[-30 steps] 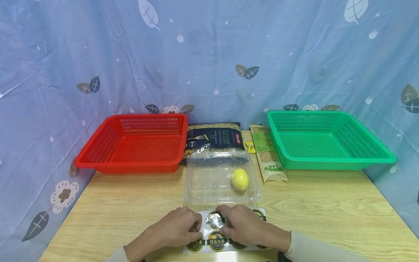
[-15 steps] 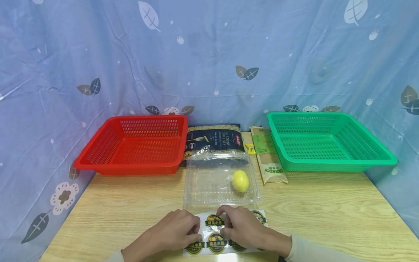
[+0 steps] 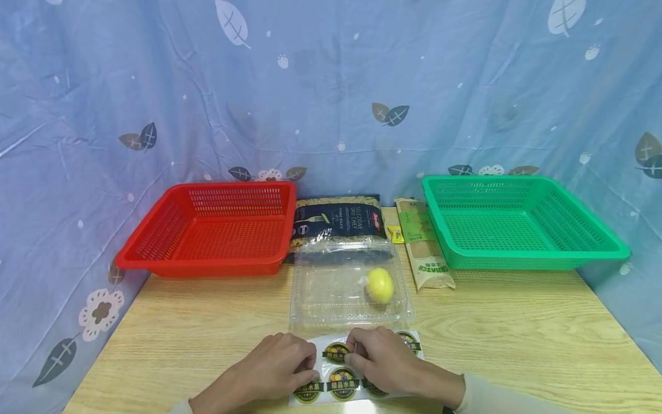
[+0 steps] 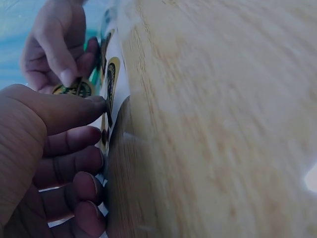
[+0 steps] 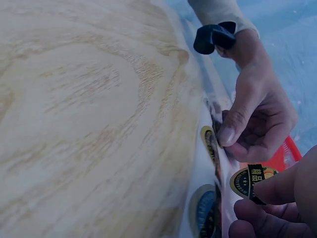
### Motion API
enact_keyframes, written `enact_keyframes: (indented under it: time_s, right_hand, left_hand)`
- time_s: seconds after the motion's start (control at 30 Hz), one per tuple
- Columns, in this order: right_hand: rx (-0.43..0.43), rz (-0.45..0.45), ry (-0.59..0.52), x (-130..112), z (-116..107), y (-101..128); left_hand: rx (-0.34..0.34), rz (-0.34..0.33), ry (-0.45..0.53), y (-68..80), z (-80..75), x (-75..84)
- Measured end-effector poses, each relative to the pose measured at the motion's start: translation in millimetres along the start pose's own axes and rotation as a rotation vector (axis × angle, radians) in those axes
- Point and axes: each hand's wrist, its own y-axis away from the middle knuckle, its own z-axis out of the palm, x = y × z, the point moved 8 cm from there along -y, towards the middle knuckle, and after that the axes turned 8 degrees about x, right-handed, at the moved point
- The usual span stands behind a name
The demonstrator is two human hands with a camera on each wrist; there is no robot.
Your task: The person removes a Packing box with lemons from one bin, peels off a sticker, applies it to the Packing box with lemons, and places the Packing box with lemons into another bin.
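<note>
In the head view a white sheet of round black-and-gold fruit stickers [image 3: 324,368] lies at the table's front. My right hand [image 3: 385,359] pinches the left edge of one sticker [image 5: 241,182] between thumb and index finger; its face stands tilted up from the sheet. Over the sheet's left end, my left hand [image 3: 281,365] holds it with the thumb on top and the fingers curled. Just behind the sheet is a clear plastic clamshell box [image 3: 331,287], a yellow lemon [image 3: 380,286] in its right half. Part of the sheet is hidden under both hands.
A red basket [image 3: 233,267] stands at the back left and a green basket [image 3: 517,261] at the back right. Between them lie a pasta bag [image 3: 336,218], a small yellow packet [image 3: 396,234] and a long green-and-tan packet [image 3: 424,253]. A blue curtain [image 3: 331,115] hangs behind.
The sticker under my right fingers has tipped up, its print now showing where glare was. My right fingertips have closed on its edge and shifted slightly. The left hand stays nearly still.
</note>
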Motion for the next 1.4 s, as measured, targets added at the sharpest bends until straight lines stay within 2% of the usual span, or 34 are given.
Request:
enact_keyframes:
  time_s: [0.37, 0.5, 0.67, 0.8, 0.93, 1.03, 1.13, 1.3, 1.4]
  right_hand:
    - [0.056, -0.08, -0.026, -22.7, -21.0, 0.6]
    - [0.09, -0.116, -0.058, -31.4, -32.4, 1.1]
    - [0.085, -0.129, -0.08, -37.7, -44.0, -1.6]
    - [0.107, -0.131, -0.078, -41.9, -53.8, -6.3]
    - [0.141, -0.13, -0.097, -46.4, -65.1, -13.2]
    - [0.147, -0.128, -0.118, -48.4, -72.2, -19.4]
    - [0.165, -0.138, -0.146, -50.6, -80.8, -25.2]
    - [0.218, -0.132, -0.207, -54.5, -98.7, -31.3]
    - [0.224, -0.126, -0.217, -56.6, -105.5, -34.2]
  left_hand:
    - [0.031, 0.099, -0.057, 0.6, -4.8, 7.1]
    - [0.08, 0.139, -0.108, -1.3, -11.1, 14.5]
    - [0.161, 0.206, -0.165, -4.3, -24.2, 28.5]
    - [0.305, 0.319, -0.192, -5.3, -48.1, 45.1]
    - [0.481, 0.414, -0.187, -6.7, -77.6, 57.4]
    - [0.564, 0.395, -0.17, -10.8, -94.4, 59.0]
    - [0.622, 0.331, -0.156, -16.3, -106.1, 58.4]
    - [0.677, 0.237, -0.085, -29.6, -117.4, 62.0]
    - [0.683, 0.185, -0.011, -38.5, -121.6, 62.6]
